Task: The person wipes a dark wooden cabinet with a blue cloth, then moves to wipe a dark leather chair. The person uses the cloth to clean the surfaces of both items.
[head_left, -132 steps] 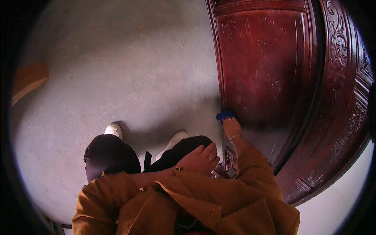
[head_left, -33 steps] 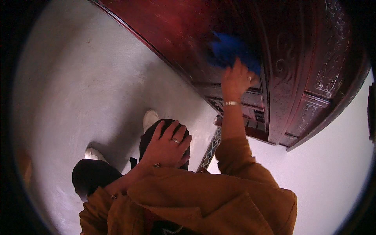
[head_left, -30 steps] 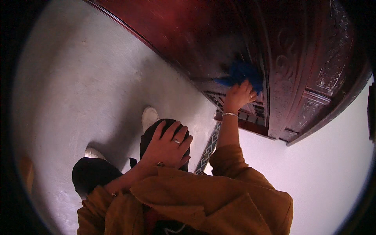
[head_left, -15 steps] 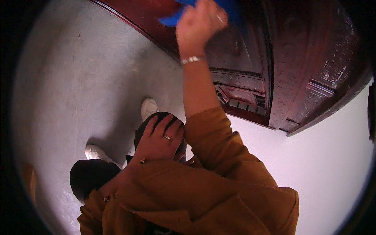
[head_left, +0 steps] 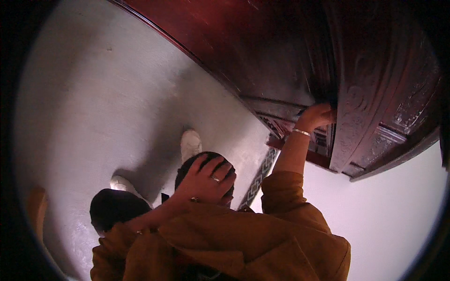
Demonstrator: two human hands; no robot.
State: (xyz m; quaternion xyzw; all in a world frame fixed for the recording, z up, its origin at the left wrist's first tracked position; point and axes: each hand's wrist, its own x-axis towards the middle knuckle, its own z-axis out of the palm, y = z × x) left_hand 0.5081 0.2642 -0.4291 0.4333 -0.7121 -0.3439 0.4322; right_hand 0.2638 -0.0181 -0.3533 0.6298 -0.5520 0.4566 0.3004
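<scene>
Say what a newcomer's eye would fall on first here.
Most striking is the glossy, dark-red wooden furniture filling the upper right, its carved trim on the right side. Next is the right hand at its lower part, a bracelet on the wrist. The left hand, wearing a ring, rests on the right knee, lower centre.

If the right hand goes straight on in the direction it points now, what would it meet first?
The right hand would probably meet the carved panel of the dark red furniture first. The hand's far end is lost in shadow, so it may already touch there.
</scene>
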